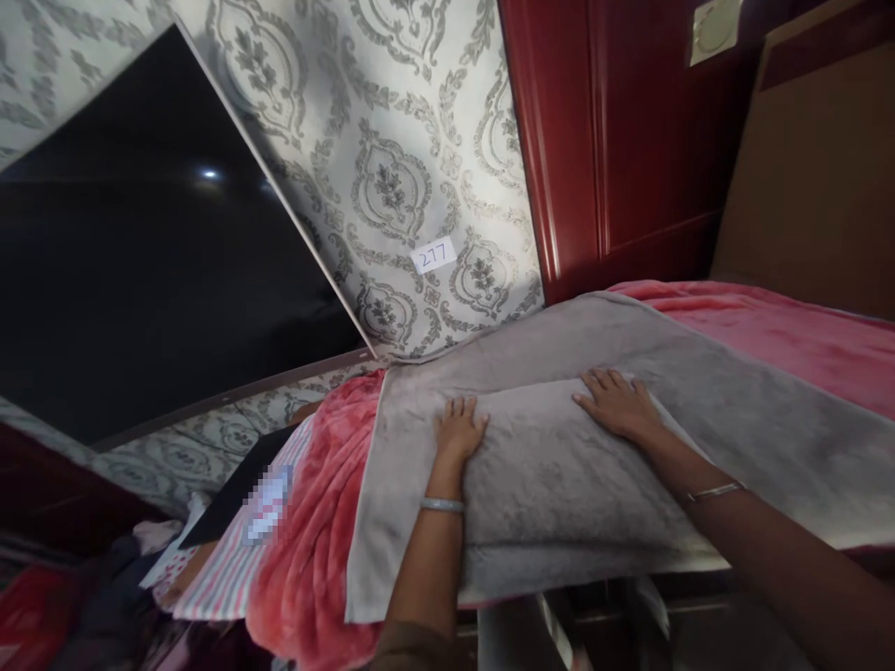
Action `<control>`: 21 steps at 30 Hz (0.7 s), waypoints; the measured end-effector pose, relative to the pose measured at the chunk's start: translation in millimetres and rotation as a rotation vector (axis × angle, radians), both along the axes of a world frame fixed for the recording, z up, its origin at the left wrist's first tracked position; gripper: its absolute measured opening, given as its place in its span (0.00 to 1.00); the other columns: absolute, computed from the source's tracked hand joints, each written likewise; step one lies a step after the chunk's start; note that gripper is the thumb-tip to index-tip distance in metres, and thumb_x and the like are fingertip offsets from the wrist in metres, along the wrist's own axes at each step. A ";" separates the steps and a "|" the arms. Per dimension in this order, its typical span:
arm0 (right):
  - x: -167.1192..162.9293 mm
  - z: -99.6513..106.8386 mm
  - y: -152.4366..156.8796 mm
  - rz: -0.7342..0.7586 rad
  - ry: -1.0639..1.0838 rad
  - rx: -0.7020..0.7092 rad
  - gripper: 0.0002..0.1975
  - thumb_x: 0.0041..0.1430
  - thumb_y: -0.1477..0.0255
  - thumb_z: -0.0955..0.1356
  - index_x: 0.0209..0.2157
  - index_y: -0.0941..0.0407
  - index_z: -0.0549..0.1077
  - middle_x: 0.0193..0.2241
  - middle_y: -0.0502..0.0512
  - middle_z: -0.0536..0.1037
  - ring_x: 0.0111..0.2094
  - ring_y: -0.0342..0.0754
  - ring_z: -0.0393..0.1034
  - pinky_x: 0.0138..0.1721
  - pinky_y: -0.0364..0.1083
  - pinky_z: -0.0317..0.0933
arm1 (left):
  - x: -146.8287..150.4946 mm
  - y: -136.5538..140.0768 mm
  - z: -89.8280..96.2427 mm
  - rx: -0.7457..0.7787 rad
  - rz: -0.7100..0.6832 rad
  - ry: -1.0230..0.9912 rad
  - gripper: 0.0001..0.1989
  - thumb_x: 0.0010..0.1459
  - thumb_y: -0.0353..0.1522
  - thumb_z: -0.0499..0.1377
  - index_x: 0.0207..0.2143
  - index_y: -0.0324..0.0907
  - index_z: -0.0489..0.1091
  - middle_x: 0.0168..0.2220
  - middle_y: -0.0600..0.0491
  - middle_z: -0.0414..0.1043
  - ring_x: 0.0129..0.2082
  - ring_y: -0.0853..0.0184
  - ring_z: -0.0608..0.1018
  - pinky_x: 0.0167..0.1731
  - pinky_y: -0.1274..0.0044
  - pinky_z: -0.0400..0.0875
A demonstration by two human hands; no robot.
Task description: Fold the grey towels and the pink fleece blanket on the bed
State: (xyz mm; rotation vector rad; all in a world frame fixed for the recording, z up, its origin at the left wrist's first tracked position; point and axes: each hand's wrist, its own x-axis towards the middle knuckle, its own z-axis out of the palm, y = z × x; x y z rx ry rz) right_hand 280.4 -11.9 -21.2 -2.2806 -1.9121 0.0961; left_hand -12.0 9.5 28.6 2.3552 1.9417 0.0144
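one soft grey plush cloth (573, 485), with a smaller layer on top, lies over pink-red plush fabric (797, 340) that shows at its left and right. the left hand (460, 431) rests open and palm down near the layer's far left corner; the right hand (619, 403) is also open, fingers slightly spread, at its far right corner. neither grips anything. a pink, white and grey striped cloth (216, 573) lies farther left, below a large black flat screen (154, 270). beyond the grey cloth, a white paper label (433, 254) reading 277 sits on grey-and-white patterned wallpaper (392, 186).
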 end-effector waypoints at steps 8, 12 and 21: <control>5.7 1.9 -0.2 0.022 0.039 0.028 0.34 0.70 0.57 0.51 0.70 0.59 0.59 0.70 0.64 0.52 0.70 0.63 0.44 0.66 0.68 0.44 | -27.4 -4.6 3.2 -0.057 0.031 -0.058 0.30 0.70 0.45 0.42 0.72 0.50 0.51 0.75 0.54 0.43 0.72 0.55 0.54 0.68 0.59 0.52; -5.2 18.0 -8.2 0.036 0.052 0.057 0.33 0.70 0.59 0.52 0.68 0.62 0.61 0.68 0.70 0.56 0.69 0.66 0.47 0.63 0.71 0.49 | -17.9 -29.9 12.0 0.025 0.028 -0.036 0.30 0.70 0.46 0.42 0.69 0.44 0.57 0.74 0.49 0.47 0.74 0.51 0.48 0.69 0.51 0.44; -118.3 3.7 -64.8 0.494 0.074 0.159 0.30 0.69 0.60 0.57 0.70 0.50 0.60 0.70 0.59 0.52 0.71 0.60 0.45 0.68 0.67 0.42 | 2.5 -76.6 -14.1 0.131 -0.079 0.061 0.30 0.71 0.44 0.43 0.71 0.47 0.53 0.74 0.46 0.45 0.74 0.52 0.48 0.69 0.51 0.43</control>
